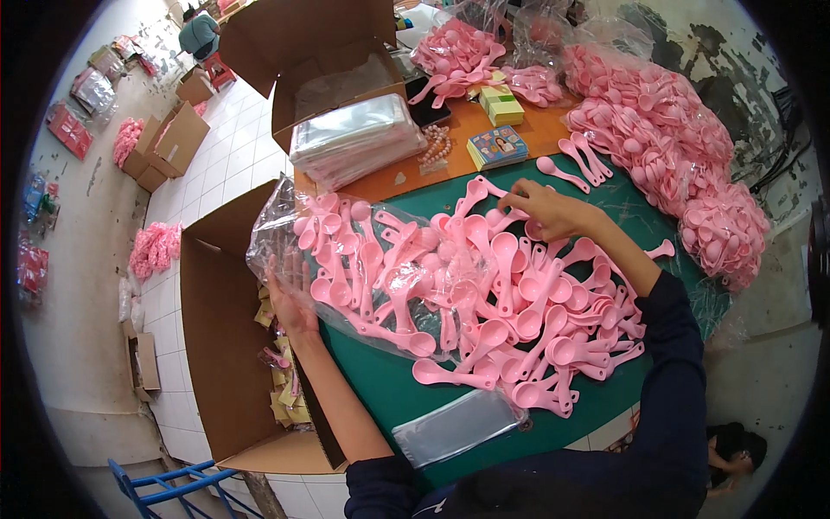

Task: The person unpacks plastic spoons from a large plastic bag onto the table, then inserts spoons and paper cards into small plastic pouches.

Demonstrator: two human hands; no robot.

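The green surface lay bare along its near left edge; glossy pink spoons heaped its middle, partly inside a clear bag. The left hand rested outstretched against the bag; the right hand curled over spoons, grip unclear

Spoons on table, carton left (packets inside), spoon bags right, cards behind, sleeves in front

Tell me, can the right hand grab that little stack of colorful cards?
Probably yes: the right hand is just on the near side of the card stack, with seemingly only green mat between them.
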